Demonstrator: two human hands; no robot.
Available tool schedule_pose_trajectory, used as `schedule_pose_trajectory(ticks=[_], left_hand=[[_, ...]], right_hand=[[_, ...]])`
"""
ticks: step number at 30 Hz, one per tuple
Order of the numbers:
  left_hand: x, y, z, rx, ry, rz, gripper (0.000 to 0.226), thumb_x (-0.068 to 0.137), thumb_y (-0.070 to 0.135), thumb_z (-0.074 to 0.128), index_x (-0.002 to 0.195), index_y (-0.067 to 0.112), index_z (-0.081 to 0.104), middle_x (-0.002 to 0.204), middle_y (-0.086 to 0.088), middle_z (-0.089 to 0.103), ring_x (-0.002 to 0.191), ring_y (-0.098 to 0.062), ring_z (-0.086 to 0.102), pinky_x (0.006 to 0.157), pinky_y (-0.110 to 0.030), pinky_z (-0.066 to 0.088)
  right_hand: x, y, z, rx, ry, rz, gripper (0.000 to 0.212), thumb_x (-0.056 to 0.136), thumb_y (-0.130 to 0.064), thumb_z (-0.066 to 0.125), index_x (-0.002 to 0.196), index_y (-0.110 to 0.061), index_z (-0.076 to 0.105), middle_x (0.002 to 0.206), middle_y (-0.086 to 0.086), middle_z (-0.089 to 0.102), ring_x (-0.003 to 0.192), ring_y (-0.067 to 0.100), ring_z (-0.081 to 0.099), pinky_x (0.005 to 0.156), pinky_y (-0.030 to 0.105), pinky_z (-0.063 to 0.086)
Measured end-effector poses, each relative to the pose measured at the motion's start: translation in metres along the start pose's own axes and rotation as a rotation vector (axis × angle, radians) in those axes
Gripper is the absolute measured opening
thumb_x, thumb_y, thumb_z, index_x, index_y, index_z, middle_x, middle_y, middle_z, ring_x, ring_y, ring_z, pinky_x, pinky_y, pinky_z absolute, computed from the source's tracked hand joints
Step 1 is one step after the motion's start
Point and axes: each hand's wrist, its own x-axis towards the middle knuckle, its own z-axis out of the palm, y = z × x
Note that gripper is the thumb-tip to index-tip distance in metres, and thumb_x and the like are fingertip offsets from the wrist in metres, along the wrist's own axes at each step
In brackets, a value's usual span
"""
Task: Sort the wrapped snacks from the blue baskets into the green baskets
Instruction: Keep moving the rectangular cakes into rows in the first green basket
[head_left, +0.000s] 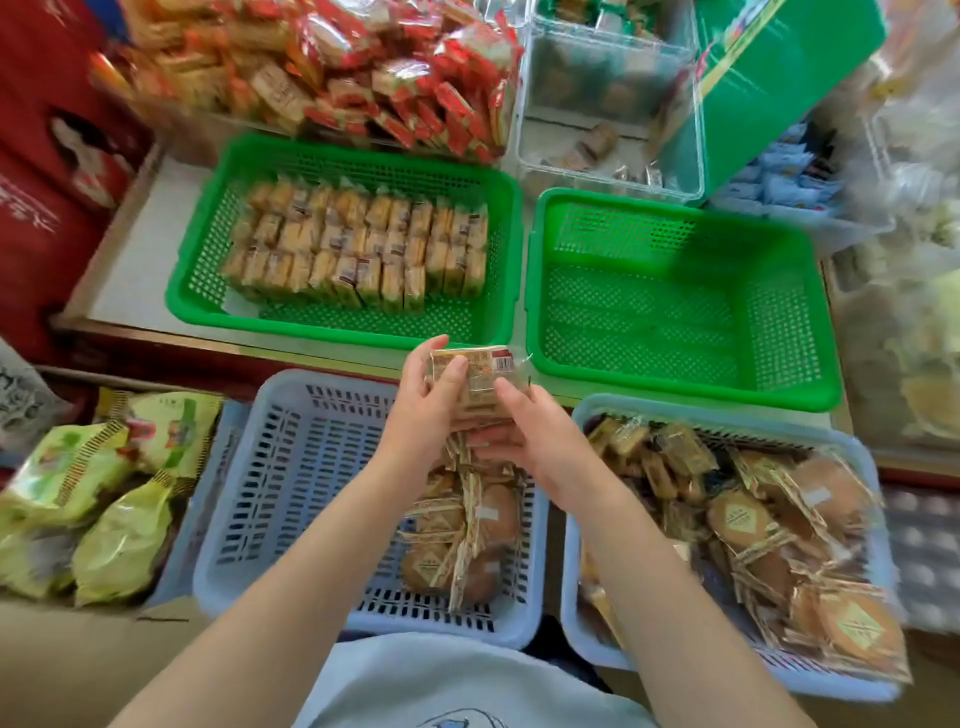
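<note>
Both hands are holding a small stack of wrapped snacks (470, 382) above the left blue basket (291, 467): left hand (423, 410) fingers curling around it, right hand (524, 431) pinching beneath. The slick wrappers may be slipping apart, spilling short of the 2 green baskets (675, 312).

No legible text on any wrapper (470, 374), only blurred print.

Two baskets (291, 519) lie before two others (691, 384).
</note>
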Motion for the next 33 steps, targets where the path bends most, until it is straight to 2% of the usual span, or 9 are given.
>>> schedule_pose_trajectory(ticks=[3,8,13,16,19,22,25,30,33], left_hand=[[0.023,0.021,-0.035,0.206,-0.057,0.044,0.042,0.1,0.044,0.05,0.14,0.035,0.04,0.127,-0.003,0.061,0.103,-0.018,0.066,0.09,-0.039,0.054],[0.058,0.043,-0.089,0.331,-0.196,-0.004,0.061,0.096,0.054,0.052,0.151,0.036,0.033,0.142,-0.002,0.053,0.117,-0.019,0.059,0.091,-0.038,0.05],[0.091,0.038,-0.125,1.056,0.046,0.382,0.063,0.1,0.054,0.039,0.156,0.027,0.026,0.148,0.001,0.046,0.137,-0.018,0.04,0.12,-0.049,0.015],[0.108,0.019,-0.147,1.392,-0.057,0.291,0.063,0.1,0.06,0.029,0.155,0.028,0.027,0.156,0.001,0.036,0.146,-0.018,0.027,0.122,-0.052,-0.005],[0.109,-0.001,-0.156,1.548,-0.124,0.315,0.068,0.098,0.065,0.025,0.156,0.03,0.02,0.159,0.002,0.029,0.15,-0.02,0.017,0.12,-0.052,-0.013],[0.113,-0.008,-0.159,1.53,-0.11,0.348,0.067,0.097,0.064,0.03,0.154,0.03,0.024,0.157,0.001,0.031,0.149,-0.022,0.019,0.118,-0.051,-0.015],[0.114,-0.01,-0.158,1.53,-0.101,0.357,0.065,0.096,0.064,0.031,0.152,0.03,0.026,0.157,0.001,0.03,0.149,-0.023,0.018,0.118,-0.05,-0.016],[0.116,-0.016,-0.161,1.5,-0.084,0.394,0.066,0.092,0.064,0.027,0.147,0.029,0.035,0.151,0.0,0.04,0.144,-0.024,0.028,0.117,-0.048,-0.016],[0.118,-0.02,-0.162,1.493,-0.079,0.403,0.068,0.089,0.064,0.025,0.143,0.028,0.042,0.146,-0.001,0.046,0.141,-0.026,0.035,0.118,-0.048,-0.014]], right_hand=[[0.022,-0.017,0.042,-0.061,-0.024,0.004,0.036,0.102,-0.037,0.052,0.129,-0.014,0.051,0.111,0.01,0.071,0.088,0.02,0.072,0.075,0.035,0.06],[0.059,-0.037,0.067,-0.1,-0.005,0.02,0.036,0.097,-0.028,0.064,0.127,-0.011,0.057,0.12,0.015,0.07,0.098,0.023,0.072,0.082,0.041,0.058],[0.098,-0.065,0.072,-0.239,0.341,-0.014,0.046,0.088,-0.038,0.073,0.125,-0.013,0.059,0.115,0.003,0.067,0.094,0.017,0.066,0.076,0.03,0.051],[0.132,-0.078,0.07,-0.273,0.517,0.008,0.045,0.086,-0.04,0.072,0.121,-0.013,0.062,0.112,0.002,0.066,0.092,0.018,0.06,0.079,0.032,0.043],[0.167,-0.08,0.077,-0.527,0.59,0.128,0.048,0.083,-0.043,0.07,0.117,-0.012,0.058,0.114,0.007,0.061,0.077,0.018,0.064,0.068,0.032,0.053],[0.2,-0.072,0.09,-0.596,0.559,0.257,0.067,0.085,-0.04,0.071,0.139,-0.009,0.047,0.136,0.013,0.05,0.069,0.024,0.073,0.052,0.031,0.061],[0.221,-0.068,0.103,-0.344,0.563,0.247,0.075,0.09,-0.029,0.074,0.15,-0.009,0.034,0.146,0.011,0.044,0.063,0.02,0.068,0.059,0.027,0.06],[0.235,-0.059,0.103,0.186,0.454,0.273,0.068,0.09,-0.015,0.074,0.147,-0.003,0.04,0.155,0.015,0.04,0.122,0.032,0.058,0.093,0.036,0.057],[0.233,-0.057,0.096,0.308,0.408,0.285,0.061,0.092,-0.011,0.07,0.145,-0.002,0.042,0.15,0.018,0.044,0.125,0.033,0.055,0.09,0.034,0.058]])
